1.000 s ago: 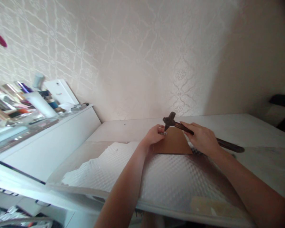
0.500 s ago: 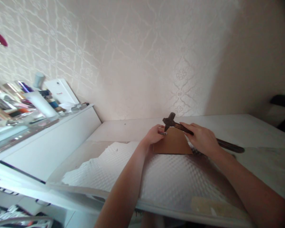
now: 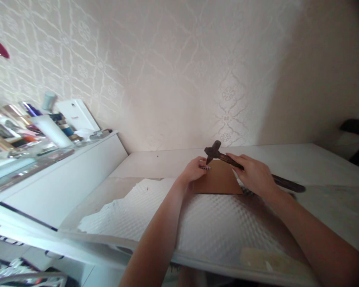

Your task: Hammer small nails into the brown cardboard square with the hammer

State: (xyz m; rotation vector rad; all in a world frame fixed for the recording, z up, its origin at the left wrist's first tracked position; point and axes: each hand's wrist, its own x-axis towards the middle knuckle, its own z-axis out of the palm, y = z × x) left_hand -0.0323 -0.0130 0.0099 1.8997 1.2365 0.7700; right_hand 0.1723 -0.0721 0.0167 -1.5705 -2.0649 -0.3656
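My right hand (image 3: 254, 174) is wrapped round the wooden handle of a hammer (image 3: 212, 152), whose dark metal head points down to the left. The narrow end of that head hovers just above a small black-and-white strip (image 3: 205, 168). My left hand (image 3: 194, 170) pinches this strip at the left edge of a flat brown board (image 3: 219, 181); what the strip is made of is too small to tell. Under the board lies a white, bumpy padded sheet (image 3: 209, 223).
The white table (image 3: 287, 157) runs back to a patterned wall. To the left stands a white cabinet (image 3: 62, 175) with bottles and tubes crowded on top, among them a white box (image 3: 77, 114). A dark object (image 3: 357, 129) shows at the right edge.
The hammer has shifted very slightly up and to the left in my right hand. My left hand and the brown board look unmoved.
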